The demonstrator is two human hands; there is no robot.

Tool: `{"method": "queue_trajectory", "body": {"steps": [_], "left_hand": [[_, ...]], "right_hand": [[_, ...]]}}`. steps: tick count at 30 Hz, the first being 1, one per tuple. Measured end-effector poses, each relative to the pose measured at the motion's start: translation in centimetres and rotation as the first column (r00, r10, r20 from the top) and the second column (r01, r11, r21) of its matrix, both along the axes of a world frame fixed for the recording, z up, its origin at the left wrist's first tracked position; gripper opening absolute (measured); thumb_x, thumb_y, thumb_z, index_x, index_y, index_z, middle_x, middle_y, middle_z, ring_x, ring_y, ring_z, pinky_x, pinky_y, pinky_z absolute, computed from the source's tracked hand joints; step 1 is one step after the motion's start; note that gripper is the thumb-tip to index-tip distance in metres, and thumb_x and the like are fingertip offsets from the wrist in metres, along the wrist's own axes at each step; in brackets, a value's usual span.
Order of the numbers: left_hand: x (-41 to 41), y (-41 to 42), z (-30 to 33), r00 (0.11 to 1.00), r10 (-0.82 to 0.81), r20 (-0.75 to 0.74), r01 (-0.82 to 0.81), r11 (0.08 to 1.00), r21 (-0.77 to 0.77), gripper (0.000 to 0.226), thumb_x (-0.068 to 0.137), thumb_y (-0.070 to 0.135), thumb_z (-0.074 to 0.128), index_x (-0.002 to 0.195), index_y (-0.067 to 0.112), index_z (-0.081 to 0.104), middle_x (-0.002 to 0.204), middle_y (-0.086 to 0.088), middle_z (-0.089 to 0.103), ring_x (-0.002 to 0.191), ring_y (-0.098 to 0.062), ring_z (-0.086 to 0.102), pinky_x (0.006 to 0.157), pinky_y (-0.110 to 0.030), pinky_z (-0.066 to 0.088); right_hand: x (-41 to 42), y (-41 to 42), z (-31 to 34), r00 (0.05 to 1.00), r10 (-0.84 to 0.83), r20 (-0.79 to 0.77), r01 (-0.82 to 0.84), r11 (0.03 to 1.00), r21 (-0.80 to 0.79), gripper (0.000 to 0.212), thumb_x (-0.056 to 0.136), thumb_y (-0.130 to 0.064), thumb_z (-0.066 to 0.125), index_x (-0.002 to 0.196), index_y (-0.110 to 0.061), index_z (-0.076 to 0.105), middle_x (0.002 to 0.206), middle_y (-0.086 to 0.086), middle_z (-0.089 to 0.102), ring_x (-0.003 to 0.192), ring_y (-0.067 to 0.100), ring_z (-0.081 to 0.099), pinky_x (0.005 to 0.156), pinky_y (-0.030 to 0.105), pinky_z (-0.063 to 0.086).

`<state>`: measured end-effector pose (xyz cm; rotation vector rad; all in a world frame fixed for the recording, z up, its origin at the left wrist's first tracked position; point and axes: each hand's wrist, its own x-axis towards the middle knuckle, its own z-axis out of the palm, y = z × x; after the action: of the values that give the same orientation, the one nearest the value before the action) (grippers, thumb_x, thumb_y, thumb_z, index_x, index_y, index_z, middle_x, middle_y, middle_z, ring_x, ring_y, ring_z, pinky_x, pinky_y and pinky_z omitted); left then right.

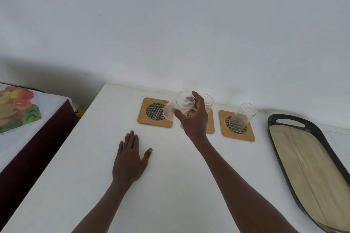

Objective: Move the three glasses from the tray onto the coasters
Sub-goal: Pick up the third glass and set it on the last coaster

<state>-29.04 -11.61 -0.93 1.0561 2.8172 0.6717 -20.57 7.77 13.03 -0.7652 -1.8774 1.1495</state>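
Forearms filled the bottom of the head view, both reaching out over the white surface (79,166). Left hand (130,159) lay flat, palm down, fingers spread loosely, gripping nothing. Right hand (195,119) was further out, fingers and thumb wrapped around a clear glass (179,105) that was tilted, base toward the left, hanging above the right edge of the left coaster (155,112); couldn't tell if it touched the coaster or not.

Three square wooden coasters with dark mesh circles sat in a row near the wall. The middle coaster (210,125) was mostly hidden behind the right hand, with a second glass (207,101) poking out behind the fingers, seemingly standing on it. The right coaster (236,127) had the third glass (241,117) standing on its mesh circle.

Over to the right was the tray (280,119), an oval with a black rim, a cut-out handle and a pale wood base, with no glasses on it. Far left, another piece of furniture had a fruit-print cloth (17,108) over it.

No brands, labels or writing readable anywhere.
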Motion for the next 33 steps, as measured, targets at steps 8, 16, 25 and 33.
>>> {"method": "queue_trajectory", "body": {"steps": [8, 16, 25, 33], "left_hand": [[-0.2, 0.0, -0.4, 1.000, 0.005, -0.010, -0.005, 1.000, -0.017, 0.088, 0.094, 0.068, 0.022, 0.155, 0.005, 0.017, 0.166, -0.006, 0.007, 0.153, -0.016, 0.002, 0.124, -0.034, 0.007], [0.0, 0.0, 0.0, 1.000, 0.008, -0.016, -0.008, 1.000, -0.013, 0.087, 0.094, 0.067, 0.022, 0.155, 0.006, 0.018, 0.166, -0.007, 0.008, 0.153, -0.017, 0.004, 0.123, -0.033, 0.005], [0.0, 0.0, 0.1, 1.000, 0.005, 0.000, -0.005, 1.000, -0.020, 0.085, 0.096, 0.066, 0.027, 0.156, 0.006, 0.017, 0.166, -0.006, 0.007, 0.153, -0.016, 0.002, 0.124, -0.033, 0.005], [0.0, 0.0, 0.3, 1.000, 0.005, 0.006, -0.005, 1.000, -0.023, 0.086, 0.095, 0.067, 0.026, 0.156, 0.006, 0.017, 0.166, -0.006, 0.007, 0.153, -0.016, 0.003, 0.122, -0.031, 0.002]], "right_hand": [[-6.6, 1.1, -1.7, 0.988, 0.054, 0.148, -0.062, 0.997, 0.050, 0.081, 0.070, -0.026, 0.086, 0.140, -0.020, 0.047, 0.128, 0.000, 0.060, 0.110, 0.020, 0.059, 0.094, 0.037, 0.053], [-9.7, 2.1, -3.2, 0.959, 0.076, 0.272, -0.093, 0.994, 0.050, 0.082, 0.074, -0.031, 0.083, 0.144, -0.015, 0.043, 0.132, 0.005, 0.057, 0.122, 0.024, 0.051, 0.105, 0.046, 0.042], [-10.9, 1.8, -4.3, 0.941, 0.100, 0.323, -0.122, 0.991, 0.047, 0.081, 0.073, -0.030, 0.085, 0.141, -0.014, 0.044, 0.133, 0.008, 0.056, 0.120, 0.028, 0.051, 0.103, 0.038, 0.041], [-11.3, 1.6, -4.7, 0.929, 0.098, 0.358, -0.119, 0.992, 0.036, 0.082, 0.073, -0.032, 0.084, 0.140, -0.013, 0.040, 0.135, 0.011, 0.051, 0.126, 0.029, 0.045, 0.095, 0.026, 0.032]]}}
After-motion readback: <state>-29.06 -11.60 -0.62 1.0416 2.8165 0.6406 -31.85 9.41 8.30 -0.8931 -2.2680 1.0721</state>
